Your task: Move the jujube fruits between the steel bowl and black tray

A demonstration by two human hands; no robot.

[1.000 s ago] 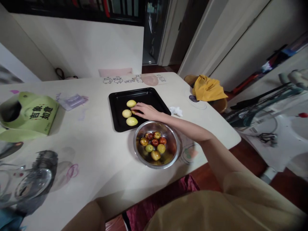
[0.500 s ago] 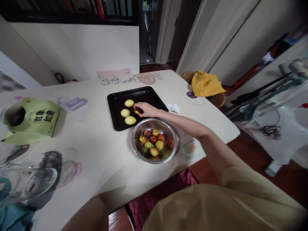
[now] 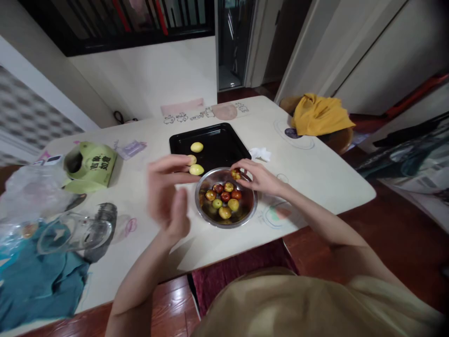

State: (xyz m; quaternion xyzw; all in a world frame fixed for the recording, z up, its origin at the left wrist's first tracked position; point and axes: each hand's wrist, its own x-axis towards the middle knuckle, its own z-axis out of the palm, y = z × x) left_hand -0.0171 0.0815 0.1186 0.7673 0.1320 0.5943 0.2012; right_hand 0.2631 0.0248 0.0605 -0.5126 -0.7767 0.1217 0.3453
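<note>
My right hand (image 3: 257,177) pinches a reddish-brown, yellow-mottled jujube (image 3: 236,174) over the far right rim of the metal bowl (image 3: 198,201). Inside the bowl lie several jujubes (image 3: 225,196), some brown-red and some yellow-green. My left hand (image 3: 170,192), slightly blurred, hovers left of the bowl with its fingers stretched out and nothing visible in them. Beyond it, the black baking tray (image 3: 224,145) holds yellow fruits; one yellow fruit (image 3: 197,147) sits toward the back, another (image 3: 196,169) at the front, and a third is partly covered by my left fingers.
A crumpled white tissue (image 3: 260,154) lies right of the tray. On the left are a green paper bag (image 3: 94,166), a clear glass jug (image 3: 79,231), clear plastic (image 3: 31,192) and a teal cloth (image 3: 45,276). A yellow cloth (image 3: 321,114) drapes over a chair at the far right.
My right hand has lifted the jujube off the tray and brought it to the bowl. My left hand has come into view beside the bowl. The camera view has shifted left.
</note>
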